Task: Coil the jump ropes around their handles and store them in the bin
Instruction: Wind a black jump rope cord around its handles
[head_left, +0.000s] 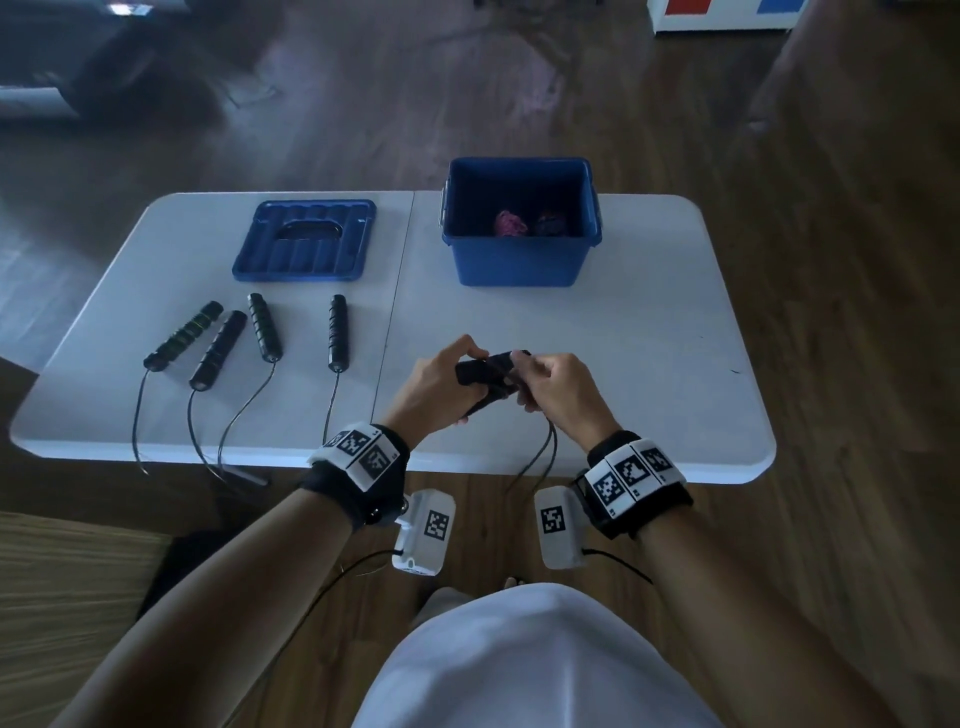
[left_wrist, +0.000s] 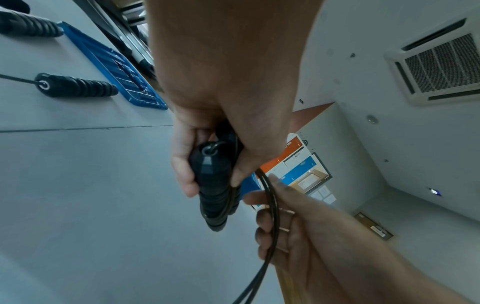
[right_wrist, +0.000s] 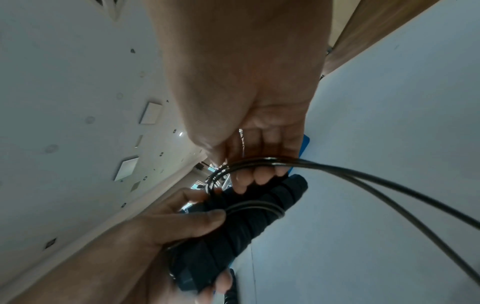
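Jump-rope handles (head_left: 488, 376), black and bunched, sit at the frame's lower middle, gripped in the left hand (head_left: 434, 384) just above the white table (head_left: 649, 338). Right hand (head_left: 558, 387), touching them from the right, curls round the doubled black cord (right_wrist: 363, 179). Blue bin (head_left: 519, 260) stands above, upper middle, with coiled ropes inside.

My head camera is looking steeply down over the white folding table (head_left: 597, 332). Both wrist cameras are sitting close under the palms, tilting up toward the ceiling. All three are sharing the black ribbed jump-rope handles (head_left: 485, 376) (left_wrist: 213, 185) (right_wrist: 233, 226) and thin black cord (left_wrist: 271, 216) (right_wrist: 363, 181).
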